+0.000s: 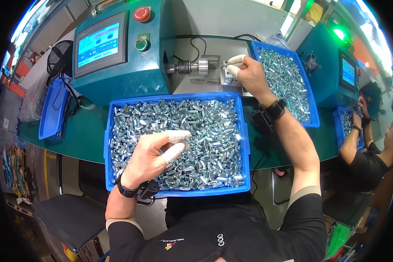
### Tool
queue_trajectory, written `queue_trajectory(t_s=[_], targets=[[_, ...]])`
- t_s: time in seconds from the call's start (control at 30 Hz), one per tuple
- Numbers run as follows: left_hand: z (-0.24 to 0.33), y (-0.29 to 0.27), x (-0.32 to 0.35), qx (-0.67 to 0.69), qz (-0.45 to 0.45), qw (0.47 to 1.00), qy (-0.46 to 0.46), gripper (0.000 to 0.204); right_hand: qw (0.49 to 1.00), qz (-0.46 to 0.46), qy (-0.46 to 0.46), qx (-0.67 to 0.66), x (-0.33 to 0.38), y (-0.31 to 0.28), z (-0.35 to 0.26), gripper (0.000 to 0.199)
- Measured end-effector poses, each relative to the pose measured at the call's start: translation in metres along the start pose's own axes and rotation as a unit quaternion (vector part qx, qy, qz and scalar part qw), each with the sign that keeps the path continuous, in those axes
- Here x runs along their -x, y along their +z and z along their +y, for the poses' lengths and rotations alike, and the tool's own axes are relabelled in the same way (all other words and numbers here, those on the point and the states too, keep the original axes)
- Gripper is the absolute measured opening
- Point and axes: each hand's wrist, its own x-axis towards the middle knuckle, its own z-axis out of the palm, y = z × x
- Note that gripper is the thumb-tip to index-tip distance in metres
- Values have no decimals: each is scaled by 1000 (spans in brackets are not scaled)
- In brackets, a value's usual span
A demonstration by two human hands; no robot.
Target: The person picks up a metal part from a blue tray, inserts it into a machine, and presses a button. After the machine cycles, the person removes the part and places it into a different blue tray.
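My left hand (150,155) hovers over a blue tray (244,150) heaped with small, shiny, tube-like metal parts (205,153). White finger cots cover its thumb and forefinger, which curl toward each other in a pinch. Whatever lies between those tips cannot be told from the parts behind. At the machine's metal fixture block (228,78), my right hand (251,76) has its cotted thumb and finger closed together. Their tips touch or nearly touch the top of the block, and anything pinched there is too small to name. Left of the block is the machine's round metal spindle (196,67).
A green machine (122,78) with a screen and red stop button stands behind the tray. Another blue tray of metal parts (284,83) sits at the right. Further right, a second machine (336,70) stands near another person's arms (353,135). A blue tray (52,111) leans at left.
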Motion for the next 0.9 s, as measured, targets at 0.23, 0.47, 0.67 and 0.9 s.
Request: queue_trajectory(t_s=[0.23,0.47,0.67,0.9], targets=[[-1,-2,0,-2,-3,1000,4,31,992,13,-57,110,4,-4,-8,22],[0,1,-1,8,5,1000,-4,31,906,27,-257,336,18,-6,-8,30],[-1,1,-2,0,3,1000,-2,31,996,36,-20,77,29,4,-1,35],[-1,2,-2,-3,-1,1000,1,30,990,-45,115,-70,29,1,-5,40]])
